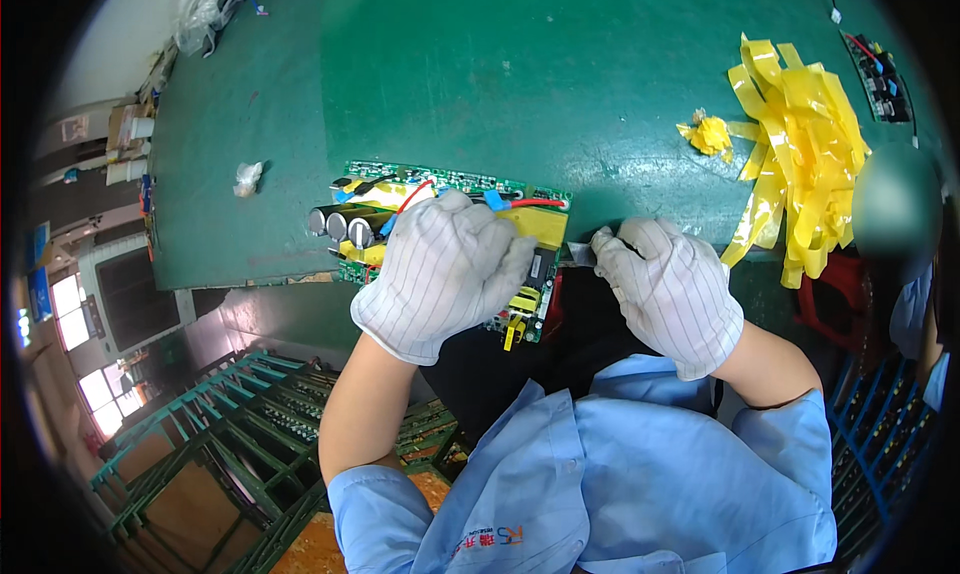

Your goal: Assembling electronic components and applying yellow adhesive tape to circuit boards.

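A green circuit board [455,179] lies at the near edge of the table, its near side reaching past that edge. It carries round capacitors [340,222], red wires, blue pieces and yellow tape [540,226]. My left hand [445,269], in a white striped glove, rests over the middle of the board with its fingers curled onto it, hiding the parts below. Just right of the board is my right hand [665,284], gloved alike, its fingers pinched on a small flat grey metal piece [580,254] that points toward the board. Most of this piece is hidden in the fingers.
On the green table [500,84], a heap of yellow tape strips [800,154] lies at the right, beside a crumpled yellow wad [708,134]. Another board [880,79] sits at the far right. A small clear plastic scrap [248,179] is at the left. Green racks [230,444] stand lower left.
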Tool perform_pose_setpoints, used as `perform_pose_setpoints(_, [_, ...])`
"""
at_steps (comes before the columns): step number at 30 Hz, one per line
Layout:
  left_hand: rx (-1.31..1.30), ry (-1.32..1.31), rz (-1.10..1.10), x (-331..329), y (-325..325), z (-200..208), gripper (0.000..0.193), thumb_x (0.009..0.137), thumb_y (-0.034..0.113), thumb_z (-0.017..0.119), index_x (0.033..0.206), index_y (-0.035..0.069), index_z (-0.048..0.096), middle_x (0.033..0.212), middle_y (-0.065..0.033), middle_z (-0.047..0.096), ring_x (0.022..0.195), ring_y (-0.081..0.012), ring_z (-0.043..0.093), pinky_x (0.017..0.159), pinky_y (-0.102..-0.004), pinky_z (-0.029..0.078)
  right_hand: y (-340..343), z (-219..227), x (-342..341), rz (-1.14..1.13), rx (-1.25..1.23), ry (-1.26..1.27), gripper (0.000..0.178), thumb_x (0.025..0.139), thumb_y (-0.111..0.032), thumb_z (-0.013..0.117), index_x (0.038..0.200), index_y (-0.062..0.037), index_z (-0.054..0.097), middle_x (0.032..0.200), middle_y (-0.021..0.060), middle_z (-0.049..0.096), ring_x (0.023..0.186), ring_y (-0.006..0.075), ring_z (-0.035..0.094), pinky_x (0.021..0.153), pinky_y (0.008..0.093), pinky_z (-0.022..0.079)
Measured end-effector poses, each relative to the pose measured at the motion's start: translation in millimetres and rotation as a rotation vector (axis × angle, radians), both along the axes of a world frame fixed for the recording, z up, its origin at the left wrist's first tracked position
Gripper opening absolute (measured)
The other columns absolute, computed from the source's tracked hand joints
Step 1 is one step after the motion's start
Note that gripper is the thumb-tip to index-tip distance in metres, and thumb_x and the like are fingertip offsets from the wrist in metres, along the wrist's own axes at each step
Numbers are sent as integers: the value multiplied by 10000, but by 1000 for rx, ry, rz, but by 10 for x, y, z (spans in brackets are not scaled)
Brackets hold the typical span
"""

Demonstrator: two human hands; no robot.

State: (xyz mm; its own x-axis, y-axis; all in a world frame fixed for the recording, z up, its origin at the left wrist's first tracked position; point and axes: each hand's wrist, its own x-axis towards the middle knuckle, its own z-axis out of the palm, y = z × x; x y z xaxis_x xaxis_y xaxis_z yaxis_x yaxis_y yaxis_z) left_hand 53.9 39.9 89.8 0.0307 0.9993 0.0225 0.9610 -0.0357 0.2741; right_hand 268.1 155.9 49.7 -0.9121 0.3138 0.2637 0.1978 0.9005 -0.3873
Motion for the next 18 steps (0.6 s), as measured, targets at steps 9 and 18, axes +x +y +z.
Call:
perform_pose_setpoints(9, [165,-24,36,7,10,-62,275,799,159,722,608,96,535,591,-73,510,590,-276,529,524,-415,423,-129,-39,-14,-30,19,-41,253,774,-157,623,1017,-88,639,862,34,517,789,192,572,574,333,486])
perform_pose_setpoints(18, [200,-58,59,4,-18,-82,299,796,164,734,590,98,527,579,-77,507,585,-281,535,529,-413,430,-185,-25,-54,-67,-15,-51,277,789,-112,666,1062,-64,662,877,59,573,776,236,602,594,369,496])
